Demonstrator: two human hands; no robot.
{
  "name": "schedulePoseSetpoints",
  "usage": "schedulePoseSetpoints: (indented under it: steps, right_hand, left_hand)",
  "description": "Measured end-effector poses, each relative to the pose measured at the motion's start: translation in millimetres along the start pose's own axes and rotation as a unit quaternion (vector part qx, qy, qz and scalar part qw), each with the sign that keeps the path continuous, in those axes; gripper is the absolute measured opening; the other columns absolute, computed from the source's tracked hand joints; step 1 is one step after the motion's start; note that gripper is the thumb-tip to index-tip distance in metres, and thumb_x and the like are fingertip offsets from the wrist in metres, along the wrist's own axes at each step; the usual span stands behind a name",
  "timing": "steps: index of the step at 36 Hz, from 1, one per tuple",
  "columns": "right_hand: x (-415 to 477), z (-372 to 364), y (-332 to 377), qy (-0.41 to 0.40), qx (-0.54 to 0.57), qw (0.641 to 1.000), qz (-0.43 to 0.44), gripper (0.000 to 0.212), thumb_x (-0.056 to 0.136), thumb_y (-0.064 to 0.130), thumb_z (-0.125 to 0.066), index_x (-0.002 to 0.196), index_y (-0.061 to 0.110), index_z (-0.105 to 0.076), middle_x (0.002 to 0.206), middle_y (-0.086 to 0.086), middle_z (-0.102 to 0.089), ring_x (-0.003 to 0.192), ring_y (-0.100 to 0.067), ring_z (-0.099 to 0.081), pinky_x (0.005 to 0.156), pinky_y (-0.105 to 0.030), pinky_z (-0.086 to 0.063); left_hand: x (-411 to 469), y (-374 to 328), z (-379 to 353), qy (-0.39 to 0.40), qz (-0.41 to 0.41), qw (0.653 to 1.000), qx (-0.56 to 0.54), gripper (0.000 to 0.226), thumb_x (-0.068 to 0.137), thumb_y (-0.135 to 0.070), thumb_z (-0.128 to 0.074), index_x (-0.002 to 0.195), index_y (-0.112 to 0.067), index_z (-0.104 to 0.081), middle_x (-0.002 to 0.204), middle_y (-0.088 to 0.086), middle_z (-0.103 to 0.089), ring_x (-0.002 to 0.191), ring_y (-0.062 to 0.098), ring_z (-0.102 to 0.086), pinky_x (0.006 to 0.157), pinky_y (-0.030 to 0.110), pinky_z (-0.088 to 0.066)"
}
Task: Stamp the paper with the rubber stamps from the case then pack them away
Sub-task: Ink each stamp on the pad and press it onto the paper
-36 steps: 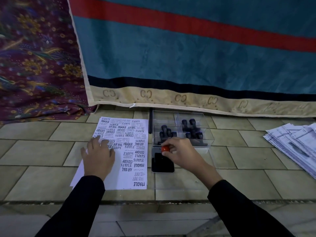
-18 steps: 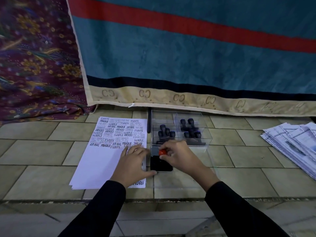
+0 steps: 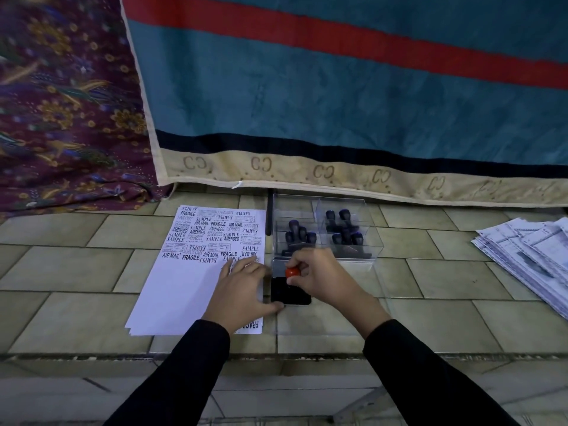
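A white paper (image 3: pixel 178 290) lies on the tiled floor, its upper half covered with black stamp prints. To its right sits a black ink pad (image 3: pixel 287 293). My right hand (image 3: pixel 319 276) grips a red-handled stamp (image 3: pixel 291 272) and holds it down on the pad. My left hand (image 3: pixel 242 290) lies flat with fingers spread on the paper's right edge, its thumb touching the pad's front left corner. Behind the pad stands a clear plastic case (image 3: pixel 373 241) holding several dark-handled stamps (image 3: pixel 342 224).
A stack of printed papers (image 3: pixel 528 256) lies at the right. A teal blanket with a red stripe (image 3: pixel 338 103) hangs behind the case, beside patterned purple cloth (image 3: pixel 61 118) at the left. The tiled ledge drops off at a front edge (image 3: pixel 276 355) near me.
My left hand slid right across the paper, from its left-middle to its right edge beside the ink pad. The right hand has stayed on the pad with the red stamp.
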State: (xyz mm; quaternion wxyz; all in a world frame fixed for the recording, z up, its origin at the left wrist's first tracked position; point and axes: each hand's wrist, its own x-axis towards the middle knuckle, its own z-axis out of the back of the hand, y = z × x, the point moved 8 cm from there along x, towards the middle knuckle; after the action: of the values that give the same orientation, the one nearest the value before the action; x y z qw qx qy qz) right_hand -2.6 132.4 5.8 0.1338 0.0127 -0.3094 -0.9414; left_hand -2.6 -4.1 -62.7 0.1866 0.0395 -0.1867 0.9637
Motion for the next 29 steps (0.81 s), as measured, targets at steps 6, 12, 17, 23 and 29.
schedulePoseSetpoints:
  steps: [6,12,17,23,29]
  right_hand:
    - [6.0,-1.1,0.3,0.042,-0.016,0.999,-0.01,0.023,0.069,0.011,-0.081,0.089,0.007,-0.07,0.09,-0.007,-0.069,0.081,-0.018,-0.065,0.078,-0.033,-0.056]
    - [5.8,-1.8,-2.9,0.04,-0.007,0.999,-0.019,0.022,0.065,0.012,-0.084,0.083,0.01,-0.071,0.084,-0.004,-0.071,0.077,-0.015,-0.067,0.076,-0.034,-0.058]
    - [1.9,-1.1,-6.4,0.027,0.018,0.999,-0.034,0.027,0.066,0.014,-0.083,0.091,0.014,-0.072,0.091,-0.002,-0.07,0.082,-0.013,-0.064,0.08,-0.029,-0.057]
    - [-7.1,-3.6,-7.9,0.024,0.038,0.998,-0.036,0.03,0.076,0.013,-0.076,0.104,0.014,-0.069,0.101,-0.002,-0.069,0.081,-0.004,-0.06,0.066,-0.001,-0.045]
    - [-2.5,-2.3,11.6,0.026,0.01,1.0,-0.001,0.026,0.08,0.018,-0.071,0.106,0.015,-0.067,0.104,-0.003,-0.069,0.093,-0.015,-0.065,0.086,-0.025,-0.054]
  left_hand:
    - [1.7,-0.4,0.6,0.007,0.002,1.0,0.011,0.077,0.06,-0.078,-0.052,0.122,-0.033,-0.053,0.126,-0.019,-0.054,0.137,0.007,-0.028,0.117,0.037,-0.007]
    - [0.8,-0.3,-0.2,0.009,0.011,1.0,0.01,0.078,0.059,-0.078,-0.053,0.123,-0.033,-0.052,0.128,-0.018,-0.054,0.139,0.007,-0.026,0.117,0.038,-0.006]
    - [-1.9,8.0,12.6,0.022,0.035,0.998,-0.051,0.08,0.062,-0.079,-0.058,0.129,-0.036,-0.047,0.144,-0.011,-0.044,0.142,0.011,-0.022,0.118,0.042,-0.005]
    - [-30.9,90.9,76.0,-0.158,0.155,0.967,-0.125,0.043,0.087,-0.043,-0.061,0.122,-0.018,-0.06,0.129,0.007,-0.061,0.123,0.026,-0.052,0.106,0.046,-0.039]
    - [-56.8,145.5,63.0,-0.149,0.246,0.957,-0.025,0.041,0.092,-0.033,-0.056,0.13,-0.018,-0.051,0.14,0.01,-0.05,0.137,0.031,-0.034,0.112,0.056,-0.022]
